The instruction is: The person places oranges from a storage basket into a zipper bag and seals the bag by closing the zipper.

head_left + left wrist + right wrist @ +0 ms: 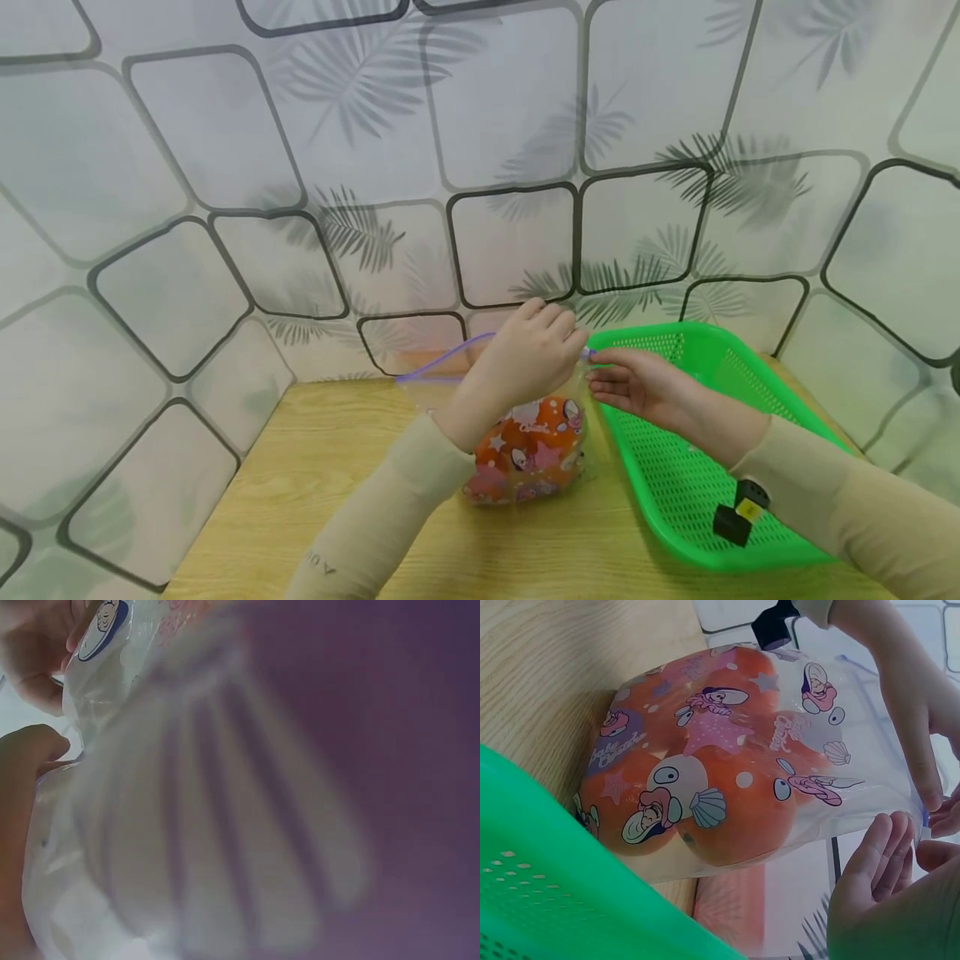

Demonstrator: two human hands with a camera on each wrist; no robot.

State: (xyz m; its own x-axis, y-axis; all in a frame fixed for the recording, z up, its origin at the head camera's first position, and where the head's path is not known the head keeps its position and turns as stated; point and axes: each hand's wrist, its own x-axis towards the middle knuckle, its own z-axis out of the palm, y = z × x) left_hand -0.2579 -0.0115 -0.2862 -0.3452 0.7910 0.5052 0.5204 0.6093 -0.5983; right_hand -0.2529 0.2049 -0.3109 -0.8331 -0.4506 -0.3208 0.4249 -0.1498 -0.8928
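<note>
A clear zip bag printed with cartoon oysters, shells and stars stands on the table, filled with round orange-red things that look like fruit. Its purple zip strip runs along the top and gapes at the left. At the strip's right end, my right hand pinches the bag's corner between thumb and forefinger. Close beside it, my left hand grips the top edge with curled fingers; its fingertips are hidden in the head view. The bag's printed film fills much of the left wrist view, blurred.
To the right of the bag stands a green perforated plastic basket, partly under my right forearm. The wooden table meets a patterned cloth or paper wall behind. A small black device sits at my right sleeve.
</note>
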